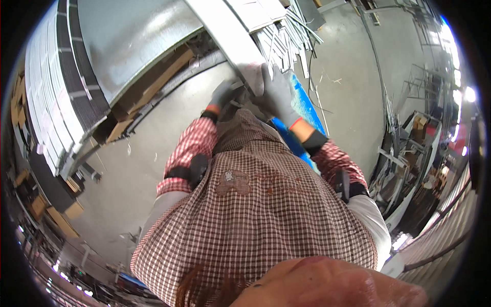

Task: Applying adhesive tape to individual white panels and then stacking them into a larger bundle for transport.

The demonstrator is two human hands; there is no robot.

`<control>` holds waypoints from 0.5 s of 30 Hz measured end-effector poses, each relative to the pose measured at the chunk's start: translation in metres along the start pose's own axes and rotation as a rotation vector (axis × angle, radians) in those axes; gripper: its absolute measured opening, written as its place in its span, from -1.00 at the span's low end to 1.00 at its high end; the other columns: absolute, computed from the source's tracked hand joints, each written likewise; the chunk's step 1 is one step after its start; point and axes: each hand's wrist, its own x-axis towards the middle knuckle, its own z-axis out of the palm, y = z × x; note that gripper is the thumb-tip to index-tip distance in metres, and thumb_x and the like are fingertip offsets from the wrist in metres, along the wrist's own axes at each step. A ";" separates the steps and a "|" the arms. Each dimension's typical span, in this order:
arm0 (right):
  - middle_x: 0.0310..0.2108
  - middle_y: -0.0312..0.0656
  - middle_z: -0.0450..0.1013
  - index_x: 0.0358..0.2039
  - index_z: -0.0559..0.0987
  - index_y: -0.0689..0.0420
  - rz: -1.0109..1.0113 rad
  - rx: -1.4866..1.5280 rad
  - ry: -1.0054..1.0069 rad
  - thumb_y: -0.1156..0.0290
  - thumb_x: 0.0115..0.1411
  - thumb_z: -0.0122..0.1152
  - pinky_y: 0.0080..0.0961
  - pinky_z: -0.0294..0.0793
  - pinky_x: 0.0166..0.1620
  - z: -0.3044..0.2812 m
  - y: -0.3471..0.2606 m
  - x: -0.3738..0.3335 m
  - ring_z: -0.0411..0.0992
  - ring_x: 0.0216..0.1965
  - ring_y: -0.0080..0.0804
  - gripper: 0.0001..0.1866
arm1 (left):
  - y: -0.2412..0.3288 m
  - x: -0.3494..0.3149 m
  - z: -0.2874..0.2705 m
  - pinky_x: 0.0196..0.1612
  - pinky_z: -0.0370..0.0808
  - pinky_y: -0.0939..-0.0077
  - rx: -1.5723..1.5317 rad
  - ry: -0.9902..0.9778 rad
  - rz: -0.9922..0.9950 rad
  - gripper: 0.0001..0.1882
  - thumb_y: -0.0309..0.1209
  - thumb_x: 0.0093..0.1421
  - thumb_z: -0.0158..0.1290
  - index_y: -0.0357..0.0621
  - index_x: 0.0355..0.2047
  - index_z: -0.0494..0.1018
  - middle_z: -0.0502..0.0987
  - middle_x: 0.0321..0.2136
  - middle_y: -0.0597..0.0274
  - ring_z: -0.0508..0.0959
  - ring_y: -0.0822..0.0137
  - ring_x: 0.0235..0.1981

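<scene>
A long, flat white panel (225, 33) runs from the top edge toward my body. Both my hands, in grey gloves, are at its near end. My left hand (228, 94) is by the left edge, its fingers bent and blurred, so its grip does not show clearly. My right hand (279, 96) lies against the right edge of the near end and appears to hold it, some fingers reaching forward and others tucked lower. Beneath my right wrist is a blue surface (307, 105) with worn patches. A checked apron (255, 204) covers my front.
Thin white strips (281, 41) lie in a loose pile beyond my right hand. A big grey metal sheet (138, 36) sits at upper left, above cardboard (163, 77). Stacked white and dark panels (56, 87) stand far left. Racks with scrap pieces (409, 148) are at right.
</scene>
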 end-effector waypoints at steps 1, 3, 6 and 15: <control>-0.09 0.13 0.28 0.09 0.21 0.26 -0.015 -0.048 0.066 0.08 -0.26 0.40 -0.11 0.31 -0.11 0.001 -0.006 -0.005 0.31 -0.11 0.13 -0.06 | 0.014 -0.041 0.003 -0.20 0.46 0.53 -0.796 0.152 0.007 -0.71 -0.31 0.28 -0.13 -0.08 -0.09 0.50 0.53 -0.15 0.09 0.52 0.39 -0.23; 0.00 0.15 0.22 0.11 0.20 0.17 0.024 -0.005 0.106 -0.02 -0.31 0.42 0.35 0.08 0.05 0.007 -0.001 -0.002 0.29 -0.01 0.11 0.00 | 0.011 -0.078 -0.019 -0.17 0.45 0.61 -0.241 0.093 -0.124 -0.66 -0.32 0.31 -0.18 -0.18 0.02 0.38 0.52 -0.22 0.19 0.50 0.47 -0.23; 0.03 0.13 0.21 0.09 0.20 0.17 0.087 0.203 0.092 -0.03 -0.29 0.41 0.10 0.22 0.01 0.009 -0.007 -0.012 0.30 0.01 0.03 -0.03 | 0.114 -0.071 0.006 -0.37 0.47 0.55 -0.150 0.190 0.554 -0.73 -0.32 0.30 -0.18 -0.13 -0.12 0.44 0.54 -0.46 0.25 0.52 0.45 -0.44; -0.23 0.02 0.44 0.04 0.36 0.04 -0.133 0.244 -0.376 0.36 -0.02 0.16 -0.36 0.41 -0.14 -0.072 0.007 0.016 0.42 -0.18 -0.08 -0.47 | 0.125 -0.006 0.026 -0.49 0.46 0.31 0.848 0.526 0.381 -0.79 -0.14 0.06 0.05 0.06 -0.39 0.48 0.53 -0.65 0.27 0.57 0.21 -0.54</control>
